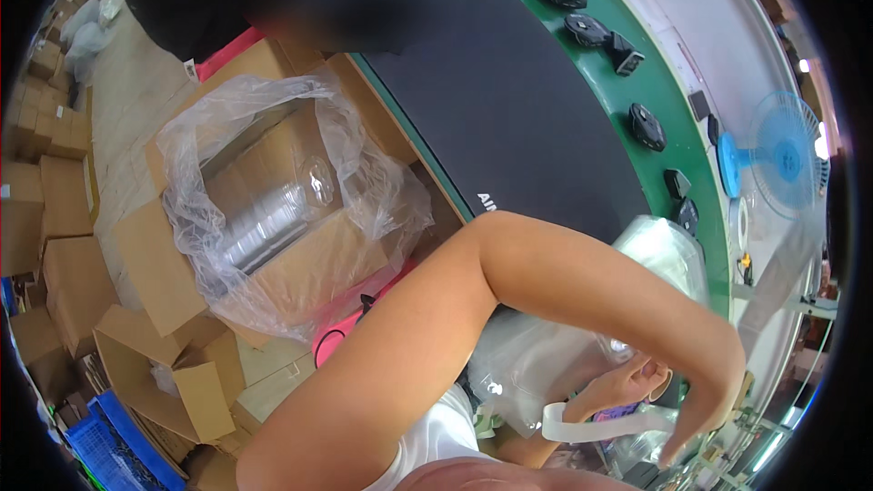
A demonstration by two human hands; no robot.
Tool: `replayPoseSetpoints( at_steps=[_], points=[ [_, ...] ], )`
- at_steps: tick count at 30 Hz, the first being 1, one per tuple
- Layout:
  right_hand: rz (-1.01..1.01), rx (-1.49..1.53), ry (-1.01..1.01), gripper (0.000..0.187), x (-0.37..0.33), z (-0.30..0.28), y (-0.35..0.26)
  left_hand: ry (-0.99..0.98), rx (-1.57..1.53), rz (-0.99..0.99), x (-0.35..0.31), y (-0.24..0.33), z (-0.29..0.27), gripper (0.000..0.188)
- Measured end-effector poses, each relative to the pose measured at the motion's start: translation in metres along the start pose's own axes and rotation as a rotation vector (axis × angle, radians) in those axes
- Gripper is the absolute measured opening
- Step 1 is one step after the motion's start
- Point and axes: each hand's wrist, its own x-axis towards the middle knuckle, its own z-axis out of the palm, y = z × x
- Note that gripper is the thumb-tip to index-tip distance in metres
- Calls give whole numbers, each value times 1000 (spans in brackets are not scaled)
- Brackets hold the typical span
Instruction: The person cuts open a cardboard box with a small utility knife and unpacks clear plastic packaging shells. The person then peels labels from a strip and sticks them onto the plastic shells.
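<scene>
Pale strip point(591, 429), 5 o'clock, bowed, presumably slack rather than taut | clear plastic point(523, 359), 4–5 o'clock, likely set close for easy reach | left arm point(582, 268): elbow near centre, wrist hooked down; left hand point(705, 405), 4 o'clock, grip not determinable | right hand point(618, 388), 4–5 o'clock: fingers curled, hold unclear.

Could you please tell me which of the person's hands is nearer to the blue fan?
Left: in this view, the left hand is below the blue fan, slightly leftward; the right hand sits farther to its lower left.
</scene>
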Motion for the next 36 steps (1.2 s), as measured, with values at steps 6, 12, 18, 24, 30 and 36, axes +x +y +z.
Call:
replayPoseSetpoints(
  at_steps=[6,12,18,24,30,36],
  points=[
    [-75,-25,167,45,3,-11,19,350,-28,-118,48,-15,46,82],
    [-9,122,165,45,8,-20,24,671,7,-267,92,-119,56,60],
    [96,253,88,36,5,-35,-17,922,-177,7,99,-140,54,27],
    [-41,98,200,37,9,-67,-5,1010,-166,27,84,-147,43,37],
    [-7,662,5,58,27,-117,8,888,-164,19,75,-146,37,48],
    [-340,747,109,66,73,-128,-18,915,-77,-16,80,-152,45,36]
  ],
)
